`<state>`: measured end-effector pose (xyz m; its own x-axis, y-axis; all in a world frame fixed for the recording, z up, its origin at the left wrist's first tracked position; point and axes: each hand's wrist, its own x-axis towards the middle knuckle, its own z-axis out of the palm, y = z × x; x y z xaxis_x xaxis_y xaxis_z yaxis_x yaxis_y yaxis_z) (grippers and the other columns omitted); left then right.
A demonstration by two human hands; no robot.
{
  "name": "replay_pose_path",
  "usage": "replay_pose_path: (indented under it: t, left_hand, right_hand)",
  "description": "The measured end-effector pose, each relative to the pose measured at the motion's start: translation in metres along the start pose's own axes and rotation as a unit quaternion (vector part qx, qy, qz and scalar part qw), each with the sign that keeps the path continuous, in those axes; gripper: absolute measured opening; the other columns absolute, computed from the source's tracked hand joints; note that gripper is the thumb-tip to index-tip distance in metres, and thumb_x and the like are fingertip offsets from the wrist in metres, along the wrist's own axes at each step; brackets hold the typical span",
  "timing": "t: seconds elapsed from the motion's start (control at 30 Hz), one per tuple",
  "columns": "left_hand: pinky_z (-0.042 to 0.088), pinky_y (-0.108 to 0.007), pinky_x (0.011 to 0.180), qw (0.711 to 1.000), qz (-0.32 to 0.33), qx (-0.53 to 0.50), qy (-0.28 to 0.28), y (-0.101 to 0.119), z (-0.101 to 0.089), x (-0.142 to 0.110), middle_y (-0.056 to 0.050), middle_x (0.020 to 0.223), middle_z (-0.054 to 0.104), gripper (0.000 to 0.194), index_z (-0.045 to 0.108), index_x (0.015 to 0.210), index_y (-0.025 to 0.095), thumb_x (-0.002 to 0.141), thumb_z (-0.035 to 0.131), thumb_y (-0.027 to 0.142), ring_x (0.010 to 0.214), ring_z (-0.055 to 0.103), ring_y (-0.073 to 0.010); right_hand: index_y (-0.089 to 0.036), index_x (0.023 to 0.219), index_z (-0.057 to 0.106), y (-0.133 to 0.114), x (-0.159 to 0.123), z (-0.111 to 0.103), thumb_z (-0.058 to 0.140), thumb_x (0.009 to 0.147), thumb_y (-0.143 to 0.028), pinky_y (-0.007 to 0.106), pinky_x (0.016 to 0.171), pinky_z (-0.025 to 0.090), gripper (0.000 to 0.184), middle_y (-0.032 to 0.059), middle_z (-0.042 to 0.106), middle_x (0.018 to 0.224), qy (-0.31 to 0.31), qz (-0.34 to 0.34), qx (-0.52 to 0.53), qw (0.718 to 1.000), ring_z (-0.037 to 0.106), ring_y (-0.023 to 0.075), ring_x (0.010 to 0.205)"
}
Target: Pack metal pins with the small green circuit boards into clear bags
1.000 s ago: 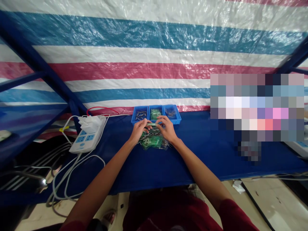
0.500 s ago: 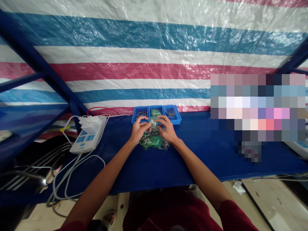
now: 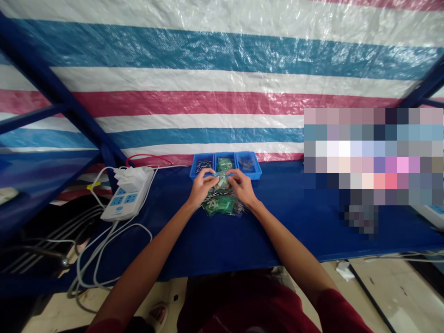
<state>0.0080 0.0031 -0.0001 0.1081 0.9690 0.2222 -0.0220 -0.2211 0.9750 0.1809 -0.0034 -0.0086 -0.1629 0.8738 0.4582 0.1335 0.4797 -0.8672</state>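
Observation:
Between my two hands is a small clear plastic bag (image 3: 222,180) with pale and greenish contents too small to name. My left hand (image 3: 201,187) pinches its left side between thumb and fingers. On the opposite side my right hand (image 3: 242,187) grips it the same way. Just below lies a pile of filled plastic bags (image 3: 222,204), some green inside, with thin metal pieces around them. Behind my hands stands a blue three-compartment tray (image 3: 255,176). It holds dark metal pieces (image 3: 204,166) at left, green bags (image 3: 225,164) in the middle and small dark items (image 3: 246,163) at right.
On the left of the blue table (image 3: 291,222), a white power strip (image 3: 121,203) has plugs and trailing cables (image 3: 100,247). A striped plastic sheet (image 3: 208,101) hangs behind. A blurred-out area (image 3: 373,157) covers the right side. Blue frame bars (image 3: 58,88) slope at the left.
My right hand has shifted slightly, its fingers now closer around the bag. The bag between my hands looks lower and more crumpled. The tray and pile have stayed put.

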Motion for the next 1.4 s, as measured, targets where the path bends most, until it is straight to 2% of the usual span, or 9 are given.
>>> replay_pose_path:
  t: [0.2, 0.37, 0.5, 0.67, 0.87, 1.03, 1.2, 1.3, 1.4]
  left_hand:
    - [0.047, -0.026, 0.059, 0.997, -0.018, -0.070, -0.033, -0.0069, -0.0040, 0.0035, -0.001, 0.067, 0.062, 0.037, 0.064, 0.087, 0.014, 0.074, 0.073, 0.047, 0.058, 0.057, -0.0122]
    - [0.047, -0.026, 0.064, 0.998, 0.028, -0.007, -0.051, -0.0063, -0.0060, 0.0036, -0.002, 0.072, 0.059, 0.042, 0.067, 0.084, 0.014, 0.074, 0.070, 0.055, 0.066, 0.056, -0.0131]
    - [0.047, -0.025, 0.063, 0.997, 0.044, 0.062, -0.023, -0.0052, -0.0044, 0.0030, -0.002, 0.075, 0.061, 0.036, 0.064, 0.075, 0.015, 0.075, 0.070, 0.050, 0.068, 0.058, -0.0139]
    - [0.047, -0.024, 0.055, 0.999, -0.005, -0.015, -0.032, -0.0016, -0.0003, 0.0000, 0.006, 0.057, 0.057, 0.036, 0.052, 0.098, 0.020, 0.077, 0.070, 0.043, 0.049, 0.055, -0.0108]
    - [0.048, -0.024, 0.052, 0.997, -0.021, -0.054, -0.053, -0.0007, -0.0010, 0.0002, 0.003, 0.062, 0.058, 0.037, 0.055, 0.096, 0.018, 0.078, 0.068, 0.048, 0.050, 0.056, -0.0109]
    - [0.049, -0.024, 0.055, 0.999, 0.012, 0.016, -0.040, -0.0022, -0.0024, 0.0021, -0.002, 0.073, 0.059, 0.043, 0.062, 0.077, 0.015, 0.078, 0.063, 0.058, 0.060, 0.055, -0.0117]
    - [0.047, -0.024, 0.057, 0.999, 0.016, 0.030, -0.028, 0.0002, -0.0013, 0.0002, 0.002, 0.064, 0.060, 0.035, 0.061, 0.089, 0.017, 0.074, 0.073, 0.046, 0.055, 0.056, -0.0110]
    - [0.046, -0.023, 0.055, 1.000, 0.012, -0.014, -0.004, -0.0001, -0.0012, -0.0002, 0.004, 0.060, 0.059, 0.037, 0.057, 0.096, 0.019, 0.074, 0.074, 0.042, 0.051, 0.055, -0.0103]
    - [0.045, -0.024, 0.054, 0.999, -0.001, -0.027, -0.020, -0.0024, -0.0024, 0.0014, 0.002, 0.060, 0.058, 0.036, 0.059, 0.085, 0.016, 0.074, 0.073, 0.048, 0.051, 0.053, -0.0102]
  right_hand:
    - [-0.020, 0.092, 0.067, -0.0009, 0.0029, -0.0002, 0.055, 0.086, -0.028, 0.031, 0.080, 0.051, 0.016, 0.0086, 0.061, 0.109, 0.023, -0.085, -0.082, 0.993, 0.060, 0.0195, 0.096]
    - [-0.019, 0.083, 0.063, 0.0022, 0.0041, 0.0004, 0.054, 0.087, -0.034, 0.030, 0.073, 0.049, 0.018, 0.0040, 0.065, 0.081, 0.048, -0.033, -0.084, 0.995, 0.060, 0.0171, 0.075]
    - [-0.019, 0.102, 0.060, 0.0013, 0.0025, 0.0001, 0.059, 0.083, -0.033, 0.027, 0.065, 0.046, 0.023, -0.0022, 0.062, 0.068, 0.046, 0.003, -0.051, 0.998, 0.056, 0.0146, 0.062]
    - [-0.020, 0.092, 0.068, -0.0031, 0.0017, -0.0016, 0.047, 0.089, -0.027, 0.029, 0.072, 0.048, 0.022, 0.0022, 0.067, 0.080, 0.011, -0.024, -0.052, 0.998, 0.061, 0.0162, 0.074]
    - [-0.021, 0.089, 0.068, 0.0000, 0.0038, -0.0008, 0.057, 0.083, -0.027, 0.032, 0.082, 0.049, 0.013, 0.0080, 0.062, 0.108, 0.019, -0.062, -0.068, 0.996, 0.060, 0.0204, 0.098]
    - [-0.019, 0.084, 0.062, 0.0062, 0.0033, 0.0009, 0.057, 0.085, -0.032, 0.030, 0.071, 0.047, 0.014, 0.0017, 0.063, 0.075, 0.029, -0.011, -0.066, 0.997, 0.059, 0.0167, 0.070]
    - [-0.021, 0.111, 0.057, 0.0021, 0.0012, 0.0003, 0.051, 0.089, -0.030, 0.027, 0.064, 0.045, 0.025, -0.0043, 0.057, 0.063, 0.019, 0.006, -0.034, 0.999, 0.054, 0.0143, 0.059]
    - [-0.022, 0.106, 0.062, -0.0016, 0.0020, -0.0008, 0.043, 0.092, -0.027, 0.029, 0.073, 0.048, 0.024, 0.0012, 0.062, 0.079, -0.003, -0.040, -0.045, 0.998, 0.060, 0.0164, 0.075]
    - [-0.021, 0.093, 0.066, -0.0017, 0.0033, -0.0005, 0.052, 0.088, -0.028, 0.033, 0.086, 0.047, 0.016, 0.0083, 0.062, 0.108, 0.005, -0.086, -0.075, 0.993, 0.059, 0.0209, 0.102]
